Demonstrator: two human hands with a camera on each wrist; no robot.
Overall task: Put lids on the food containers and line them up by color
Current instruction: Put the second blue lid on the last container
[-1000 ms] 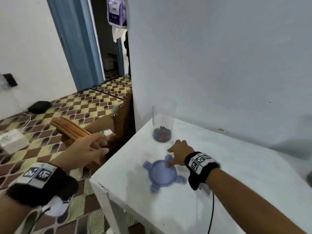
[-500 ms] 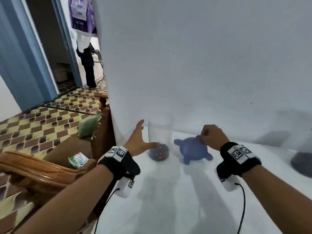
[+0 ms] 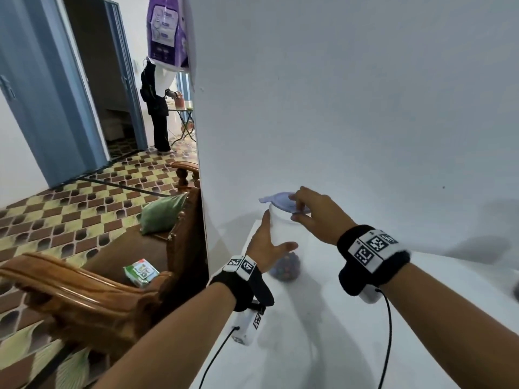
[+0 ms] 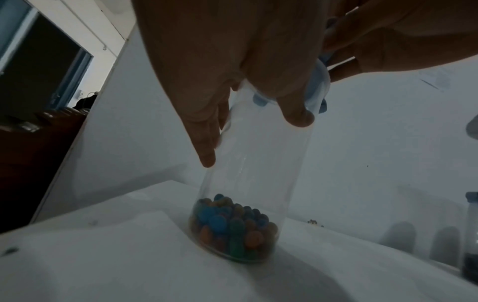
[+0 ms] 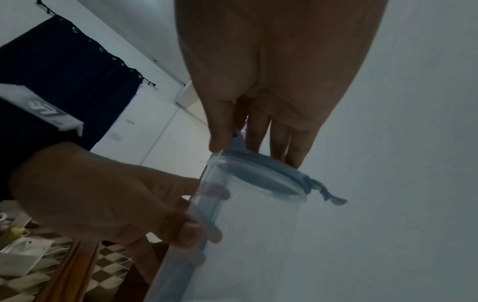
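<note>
The container (image 3: 283, 242) is standing on the table (image 3: 323, 346) by the wall (image 3: 351, 108), candies (image 4: 234, 228) sitting inside, lid (image 3: 283, 202) resting atop, chair (image 3: 92, 293) lying left.

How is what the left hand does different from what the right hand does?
The left hand wraps the side of the clear container, low down; the right hand pinches the blue lid up at the rim. The left hand steadies; the right hand sets the lid on. Both wear black wristbands.
</note>
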